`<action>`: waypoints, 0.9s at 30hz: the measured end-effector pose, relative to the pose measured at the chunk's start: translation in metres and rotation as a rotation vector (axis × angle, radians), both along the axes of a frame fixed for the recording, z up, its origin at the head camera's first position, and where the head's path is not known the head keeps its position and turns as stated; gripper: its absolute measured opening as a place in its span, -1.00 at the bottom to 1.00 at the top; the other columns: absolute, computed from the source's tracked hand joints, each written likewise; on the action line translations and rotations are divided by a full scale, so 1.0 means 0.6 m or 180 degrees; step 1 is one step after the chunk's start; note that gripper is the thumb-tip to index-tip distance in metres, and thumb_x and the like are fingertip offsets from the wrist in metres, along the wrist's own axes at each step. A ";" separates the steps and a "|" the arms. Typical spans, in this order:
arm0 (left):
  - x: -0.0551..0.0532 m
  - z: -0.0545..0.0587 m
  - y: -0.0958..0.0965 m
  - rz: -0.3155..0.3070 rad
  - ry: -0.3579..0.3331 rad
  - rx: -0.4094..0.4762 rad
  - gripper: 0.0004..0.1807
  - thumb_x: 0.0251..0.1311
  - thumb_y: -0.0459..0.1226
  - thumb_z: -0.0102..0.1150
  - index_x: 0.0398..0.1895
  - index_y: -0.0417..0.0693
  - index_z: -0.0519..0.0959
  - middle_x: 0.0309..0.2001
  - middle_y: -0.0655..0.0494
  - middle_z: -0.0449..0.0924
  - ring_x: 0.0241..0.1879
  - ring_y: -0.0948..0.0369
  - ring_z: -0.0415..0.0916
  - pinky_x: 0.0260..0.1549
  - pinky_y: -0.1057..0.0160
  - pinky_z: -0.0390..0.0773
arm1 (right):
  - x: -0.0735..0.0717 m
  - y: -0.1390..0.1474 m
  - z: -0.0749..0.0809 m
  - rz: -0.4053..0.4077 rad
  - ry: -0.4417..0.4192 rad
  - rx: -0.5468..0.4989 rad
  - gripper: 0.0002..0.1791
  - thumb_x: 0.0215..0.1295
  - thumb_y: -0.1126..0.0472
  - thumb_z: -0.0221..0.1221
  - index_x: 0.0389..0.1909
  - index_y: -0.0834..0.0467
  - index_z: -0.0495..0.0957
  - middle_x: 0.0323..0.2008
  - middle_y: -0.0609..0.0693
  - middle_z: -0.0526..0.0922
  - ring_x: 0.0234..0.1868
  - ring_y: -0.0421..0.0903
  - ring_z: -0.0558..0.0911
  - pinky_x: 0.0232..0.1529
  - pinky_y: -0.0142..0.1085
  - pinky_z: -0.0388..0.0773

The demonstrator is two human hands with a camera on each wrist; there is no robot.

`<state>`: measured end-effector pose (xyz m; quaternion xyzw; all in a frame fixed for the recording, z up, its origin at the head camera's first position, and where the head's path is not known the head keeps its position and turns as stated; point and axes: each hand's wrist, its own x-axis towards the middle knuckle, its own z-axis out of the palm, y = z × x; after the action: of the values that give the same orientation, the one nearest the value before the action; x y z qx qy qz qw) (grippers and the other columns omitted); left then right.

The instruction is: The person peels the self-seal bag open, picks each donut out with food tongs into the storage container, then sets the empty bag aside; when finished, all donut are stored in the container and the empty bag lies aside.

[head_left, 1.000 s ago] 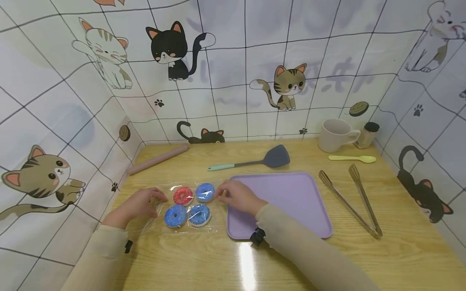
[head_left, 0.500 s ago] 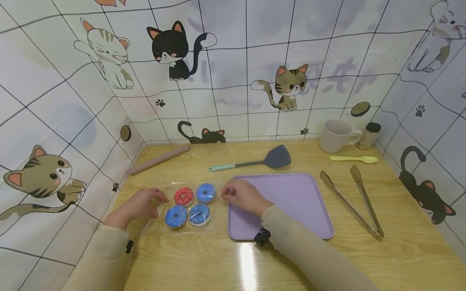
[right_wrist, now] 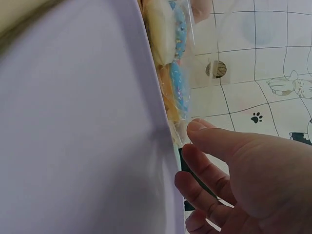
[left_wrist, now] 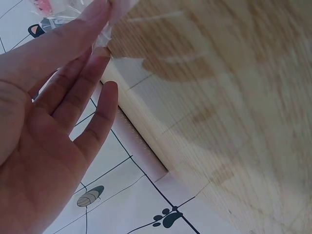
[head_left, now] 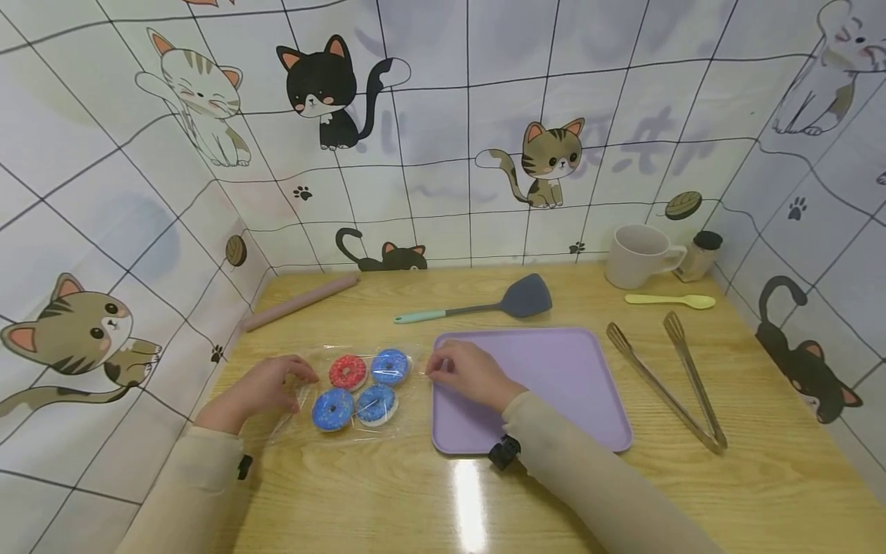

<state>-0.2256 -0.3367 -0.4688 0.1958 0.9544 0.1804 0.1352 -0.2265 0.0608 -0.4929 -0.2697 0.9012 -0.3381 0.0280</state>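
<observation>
A clear plastic bag (head_left: 410, 408) lies on the table with one red doughnut (head_left: 348, 372) and three blue doughnuts (head_left: 333, 409) inside. My left hand (head_left: 258, 394) pinches its left end; in the left wrist view crinkled plastic (left_wrist: 103, 36) shows between thumb and index finger while the other fingers extend loosely. My right hand (head_left: 474, 373) pinches the bag's right edge between thumb and index finger, above the left rim of a lilac tray (head_left: 547, 385). The right wrist view shows the bag's end at the thumb tip (right_wrist: 197, 126), with the remaining fingers loosely bent.
Behind the bag lie a pinkish rolling pin (head_left: 302, 303) and a spatula (head_left: 477, 308) with a mint handle. Metal tongs (head_left: 667, 388) rest right of the tray. A yellow spoon (head_left: 667, 301), a mug (head_left: 637, 258) and a black-lidded jar (head_left: 697, 258) stand or lie at the back right.
My right hand has shifted slightly right, from beside the far blue doughnut to the bag's edge. The nearer right blue doughnut has tilted a little. My left hand has stayed put.
</observation>
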 end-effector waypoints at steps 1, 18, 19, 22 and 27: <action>0.000 0.001 0.000 0.0004 -0.0009 0.0008 -0.49 -0.17 -0.45 0.64 -0.05 -0.01 0.76 0.08 -0.01 0.67 0.15 -0.15 0.58 0.15 -0.21 0.56 | 0.000 0.001 -0.001 -0.0004 -0.0006 0.0008 -0.94 0.32 0.13 0.40 -0.32 -0.13 0.73 -0.29 -0.25 0.67 -0.30 -0.29 0.55 -0.20 -0.34 0.53; 0.006 0.014 0.007 -0.0012 -0.0058 0.0111 -0.50 -0.14 -0.51 0.57 -0.02 -0.10 0.75 0.11 -0.08 0.65 0.18 -0.20 0.55 0.15 -0.22 0.55 | 0.007 0.017 -0.002 -0.0075 -0.0119 0.0017 -0.95 0.32 0.05 0.41 -0.32 -0.10 0.75 -0.37 -0.29 0.64 -0.40 -0.28 0.49 -0.30 -0.34 0.47; 0.006 0.014 0.007 -0.0010 -0.0071 0.0114 -0.50 -0.14 -0.51 0.56 -0.02 -0.10 0.75 0.12 -0.08 0.65 0.19 -0.20 0.54 0.15 -0.22 0.55 | 0.008 0.017 -0.002 -0.0090 -0.0132 0.0023 -0.95 0.31 0.04 0.41 -0.33 -0.11 0.75 -0.38 -0.30 0.64 -0.40 -0.28 0.49 -0.31 -0.35 0.46; 0.006 0.014 0.007 -0.0006 -0.0090 0.0112 -0.49 -0.14 -0.51 0.57 -0.01 -0.09 0.75 0.12 -0.08 0.65 0.19 -0.21 0.54 0.14 -0.21 0.56 | 0.011 0.019 -0.003 -0.0109 -0.0164 0.0026 -0.96 0.31 0.05 0.42 -0.33 -0.13 0.75 -0.40 -0.31 0.63 -0.42 -0.28 0.48 -0.33 -0.34 0.45; 0.006 0.013 0.006 0.0008 -0.0116 0.0118 -0.49 -0.14 -0.50 0.58 -0.01 -0.07 0.75 0.11 -0.05 0.66 0.19 -0.20 0.55 0.13 -0.20 0.57 | 0.010 0.021 -0.006 -0.0124 -0.0265 -0.0043 -0.96 0.29 0.06 0.43 -0.31 -0.11 0.75 -0.39 -0.29 0.64 -0.42 -0.27 0.49 -0.34 -0.35 0.45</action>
<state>-0.2223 -0.3330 -0.4610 0.1938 0.9485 0.2018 0.1487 -0.2203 0.0732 -0.4965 -0.2381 0.9020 -0.3556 0.0570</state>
